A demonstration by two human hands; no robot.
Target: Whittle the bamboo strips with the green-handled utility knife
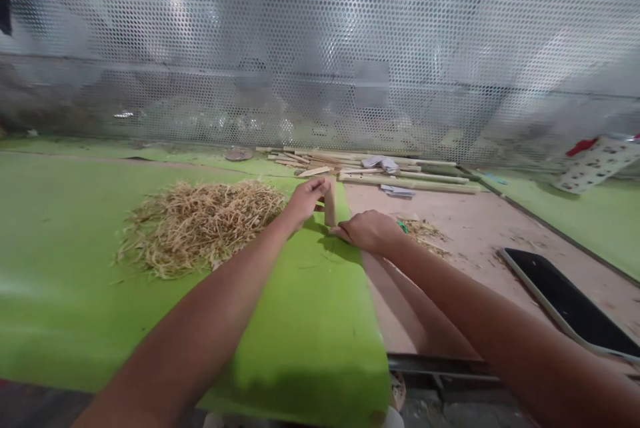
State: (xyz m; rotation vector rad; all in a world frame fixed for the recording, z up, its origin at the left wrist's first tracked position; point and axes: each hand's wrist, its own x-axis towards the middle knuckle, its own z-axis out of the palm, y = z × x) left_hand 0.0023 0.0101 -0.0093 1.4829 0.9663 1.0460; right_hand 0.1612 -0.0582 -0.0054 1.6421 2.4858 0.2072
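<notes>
Near the middle of the table, a flat light-brown strip (pixel 331 203) stands upright on the green sheet (pixel 300 308). My left hand (pixel 306 200) pinches its upper left edge between thumb and fingers. At the strip's lower end is my right hand (pixel 370 231), its fingers closed around something small that I cannot make out. A bit of green (pixel 402 227) shows just beyond the right hand. A pile of dry, straw-like strands (pixel 205 225) lies left of my left forearm.
Thin sticks (pixel 430 183) and folded papers (pixel 383 163) lie behind my hands, before a perforated metal panel (pixel 310 35). Scraps (pixel 425 235) and a phone (pixel 570 298) are on the right. Farther back stands a patterned white container (pixel 597 165).
</notes>
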